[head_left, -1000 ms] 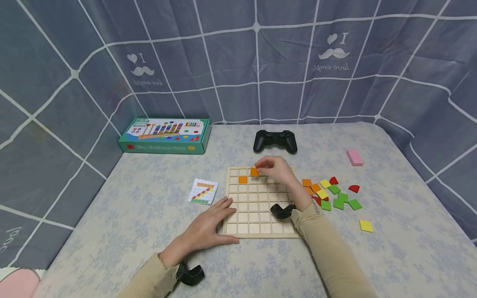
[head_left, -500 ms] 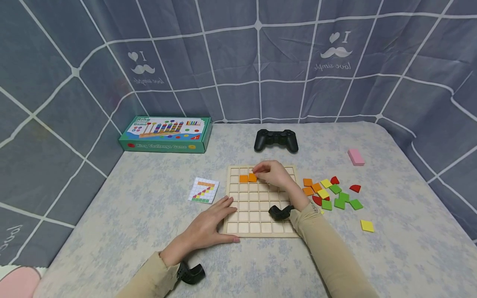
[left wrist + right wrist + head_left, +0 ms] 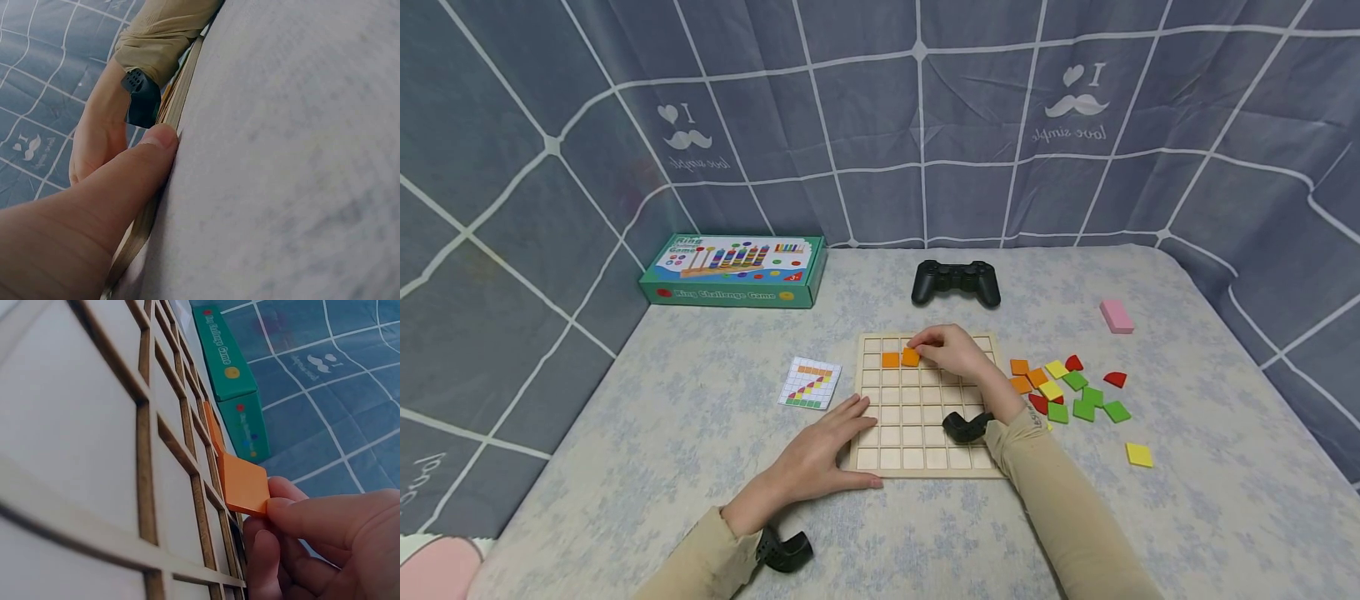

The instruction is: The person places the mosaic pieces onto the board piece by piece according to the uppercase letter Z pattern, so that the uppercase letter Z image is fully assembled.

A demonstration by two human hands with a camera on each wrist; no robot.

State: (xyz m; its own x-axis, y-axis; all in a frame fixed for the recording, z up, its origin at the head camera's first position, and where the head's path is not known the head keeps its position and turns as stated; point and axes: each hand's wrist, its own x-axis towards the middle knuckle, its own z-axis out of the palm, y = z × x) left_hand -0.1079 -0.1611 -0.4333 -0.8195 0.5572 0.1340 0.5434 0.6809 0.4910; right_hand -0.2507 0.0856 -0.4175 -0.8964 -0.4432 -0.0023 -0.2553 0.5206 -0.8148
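A wooden grid board (image 3: 913, 458) lies in front of me on the table. At its lower left corner my left hand (image 3: 812, 457) rests with fingers spread over the left edge, and the thumb (image 3: 159, 139) touches the near edge in the left wrist view. Over the upper part of the grid, my right hand (image 3: 953, 350) pinches an orange square tile (image 3: 242, 484) between thumb and fingers. The tile is tilted, one edge at the grid ribs. Just left of it, a second orange tile (image 3: 890, 360) lies in a cell. Left of the board is a pattern card (image 3: 810, 383).
Loose green (image 3: 1083, 409), yellow, red and orange pieces lie right of the board, with a lone yellow tile (image 3: 1138, 455) nearer. Behind stand a black game controller (image 3: 956, 282), a green game box (image 3: 733, 271) and a pink block (image 3: 1117, 317).
My right hand has brought its orange tile down from the top row to beside the other orange tile, and it has shifted slightly right since. The left hand stays in place.
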